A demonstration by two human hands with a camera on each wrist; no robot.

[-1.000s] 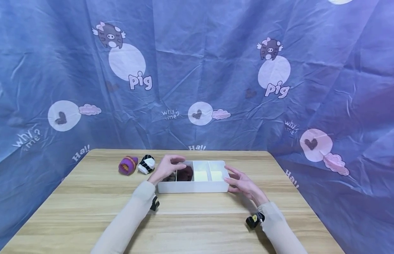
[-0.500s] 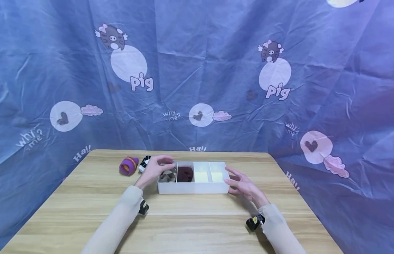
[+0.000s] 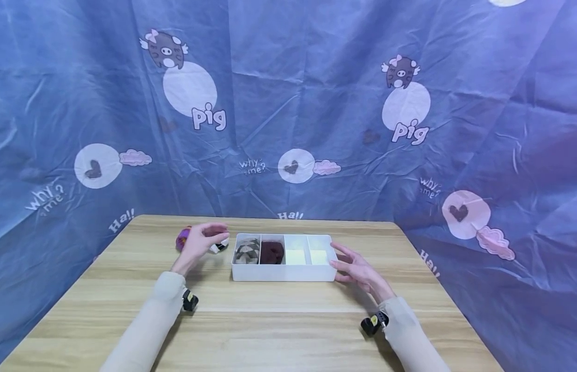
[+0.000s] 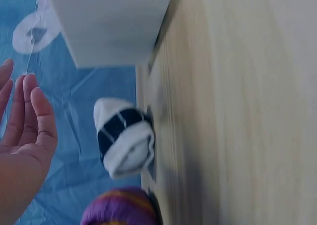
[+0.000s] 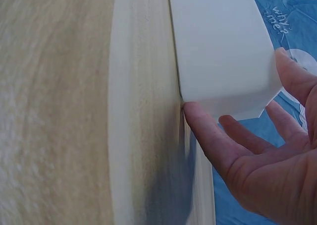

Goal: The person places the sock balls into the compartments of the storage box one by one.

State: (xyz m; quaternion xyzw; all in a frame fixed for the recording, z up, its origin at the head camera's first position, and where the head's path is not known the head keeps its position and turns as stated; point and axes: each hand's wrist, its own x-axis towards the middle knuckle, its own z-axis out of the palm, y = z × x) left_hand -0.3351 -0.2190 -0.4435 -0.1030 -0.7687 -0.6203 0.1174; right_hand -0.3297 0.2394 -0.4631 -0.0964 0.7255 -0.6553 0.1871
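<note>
My left hand (image 3: pixel 202 244) hovers near a rolled white sock with a dark grid band (image 4: pixel 126 138), apart from it and holding nothing. In the head view that hand partly hides this sock and a rolled purple sock with orange stripes (image 3: pixel 182 238). A white divided box (image 3: pixel 283 273) stands right of them. Its leftmost compartment holds a grey-beige patterned sock (image 3: pixel 248 251), and a dark maroon sock (image 3: pixel 271 252) lies in the one beside it. With fingers extended, my right hand (image 3: pixel 360 271) touches the box's right end; the right wrist view shows the fingertips around that end wall.
Everything stands on a light wooden table (image 3: pixel 288 330), the box toward its far side. Behind the table's back edge hangs a blue printed cloth (image 3: pixel 288 103), which also runs along both sides. The two right compartments show bare white bottoms.
My left hand has moved left from above the box to the loose socks, uncovering the patterned sock in the leftmost compartment. My right hand has stayed at the box's right end.
</note>
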